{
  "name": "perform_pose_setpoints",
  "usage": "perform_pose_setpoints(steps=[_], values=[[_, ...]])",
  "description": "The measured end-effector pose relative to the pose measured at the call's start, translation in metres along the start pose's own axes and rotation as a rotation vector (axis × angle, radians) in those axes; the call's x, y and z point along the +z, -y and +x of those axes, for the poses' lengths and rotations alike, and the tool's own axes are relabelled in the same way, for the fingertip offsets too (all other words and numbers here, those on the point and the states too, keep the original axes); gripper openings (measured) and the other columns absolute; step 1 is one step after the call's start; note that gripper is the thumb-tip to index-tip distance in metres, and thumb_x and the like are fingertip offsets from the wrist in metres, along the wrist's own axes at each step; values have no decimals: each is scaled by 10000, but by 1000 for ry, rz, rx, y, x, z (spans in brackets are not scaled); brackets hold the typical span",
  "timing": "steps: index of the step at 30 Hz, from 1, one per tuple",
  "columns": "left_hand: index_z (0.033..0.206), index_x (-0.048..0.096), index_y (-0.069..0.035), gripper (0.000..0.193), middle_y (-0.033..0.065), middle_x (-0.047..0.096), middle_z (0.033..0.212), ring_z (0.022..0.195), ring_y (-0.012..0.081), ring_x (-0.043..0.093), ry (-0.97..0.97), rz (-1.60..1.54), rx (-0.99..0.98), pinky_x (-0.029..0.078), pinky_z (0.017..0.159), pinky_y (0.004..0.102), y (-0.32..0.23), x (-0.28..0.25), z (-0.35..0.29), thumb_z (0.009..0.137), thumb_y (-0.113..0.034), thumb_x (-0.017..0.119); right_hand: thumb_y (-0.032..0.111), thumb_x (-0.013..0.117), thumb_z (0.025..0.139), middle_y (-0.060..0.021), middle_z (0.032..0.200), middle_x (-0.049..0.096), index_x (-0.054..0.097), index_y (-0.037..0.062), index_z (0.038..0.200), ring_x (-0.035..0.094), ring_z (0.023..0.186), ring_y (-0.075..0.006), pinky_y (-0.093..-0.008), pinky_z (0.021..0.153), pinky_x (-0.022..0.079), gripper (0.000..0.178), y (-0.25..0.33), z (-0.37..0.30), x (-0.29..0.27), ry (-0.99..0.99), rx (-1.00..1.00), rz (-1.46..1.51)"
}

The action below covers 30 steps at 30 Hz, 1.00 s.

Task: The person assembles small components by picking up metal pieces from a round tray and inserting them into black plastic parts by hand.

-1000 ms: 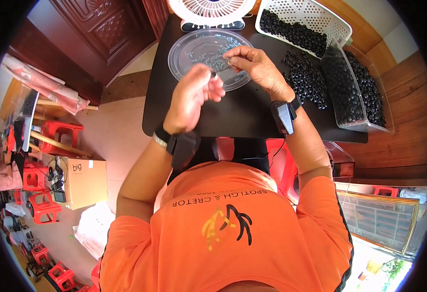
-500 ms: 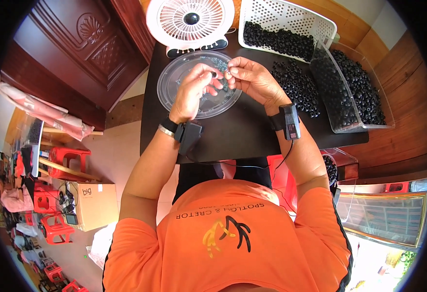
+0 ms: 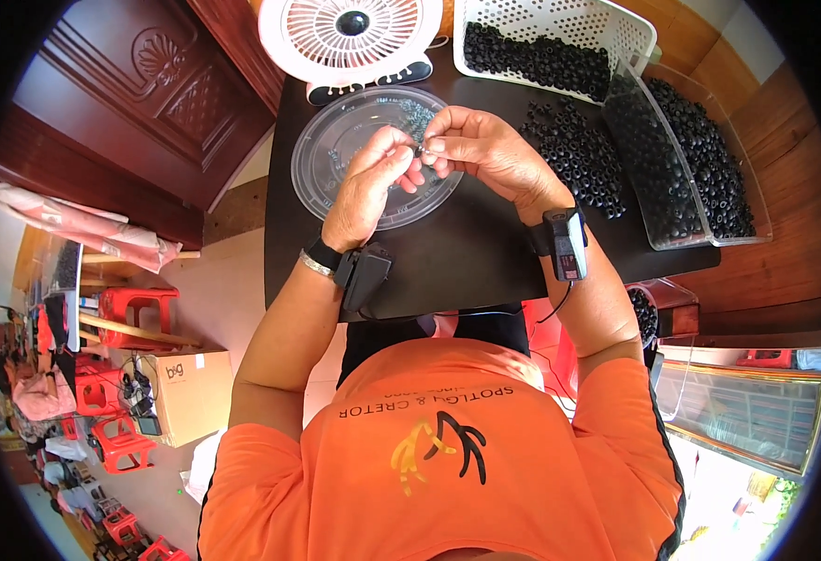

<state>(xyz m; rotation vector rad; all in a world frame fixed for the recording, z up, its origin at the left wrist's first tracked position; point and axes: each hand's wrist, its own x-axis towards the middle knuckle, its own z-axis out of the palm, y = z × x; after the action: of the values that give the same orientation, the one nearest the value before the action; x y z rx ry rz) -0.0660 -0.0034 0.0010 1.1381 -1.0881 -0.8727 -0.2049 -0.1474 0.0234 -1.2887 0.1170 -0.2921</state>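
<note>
My left hand (image 3: 369,187) is closed in a pinch on a small black ring-shaped part (image 3: 418,151), mostly covered by the fingers. Against it comes my right hand (image 3: 495,154), thumb and forefinger pressed together on a tiny piece that is too small to make out. Both hands are over a round clear plastic lid (image 3: 313,182) lying on the dark table. Small clear bluish pieces (image 3: 417,114) are scattered along the lid's far right side. Loose black ring-shaped parts (image 3: 583,164) lie on the table to the right of my right hand.
A white fan (image 3: 352,42) stands behind the lid. At the back right are a white perforated basket (image 3: 560,19) and a clear bin (image 3: 658,168), both holding many black parts. Below the table's right edge is another container of black parts (image 3: 642,313). Wrist devices (image 3: 565,245) sit on both forearms.
The hands have come together: my right fingertips now meet the black part in my left hand. The left fingers have curled in more. The whole view has shifted slightly.
</note>
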Motion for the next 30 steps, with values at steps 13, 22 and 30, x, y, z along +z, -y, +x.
perform_pose_setpoints(steps=[13, 22, 30], values=[[1010, 515, -45, 189, 32, 548, 866, 778, 125, 547, -61, 93, 10, 432, 712, 262, 8, 2, -1, 973, -222, 460, 98, 652, 863, -13, 791, 620, 604, 12, 927, 549, 717, -83, -224, 674, 447, 117, -8, 4, 11, -130, -59, -309], [964, 528, -67, 227, 63, 586, 852, 755, 172, 575, -104, -466, -108, 454, 694, 295, 4, 5, 0, 969, -272, 433, 106, 641, 893, -54, 758, 612, 625, 1, 915, 631, 692, -118, -266, 606, 515, 109, -22, 4, 39, -338, -439, -717], [954, 526, -88, 214, 52, 549, 852, 790, 198, 573, -56, -606, -147, 457, 717, 319, 10, -6, 0, 966, -286, 445, 117, 732, 756, -82, 818, 647, 675, 69, 851, 617, 794, -276, -353, 726, 501, 121, -4, 1, 13, -399, -710, -1181]])
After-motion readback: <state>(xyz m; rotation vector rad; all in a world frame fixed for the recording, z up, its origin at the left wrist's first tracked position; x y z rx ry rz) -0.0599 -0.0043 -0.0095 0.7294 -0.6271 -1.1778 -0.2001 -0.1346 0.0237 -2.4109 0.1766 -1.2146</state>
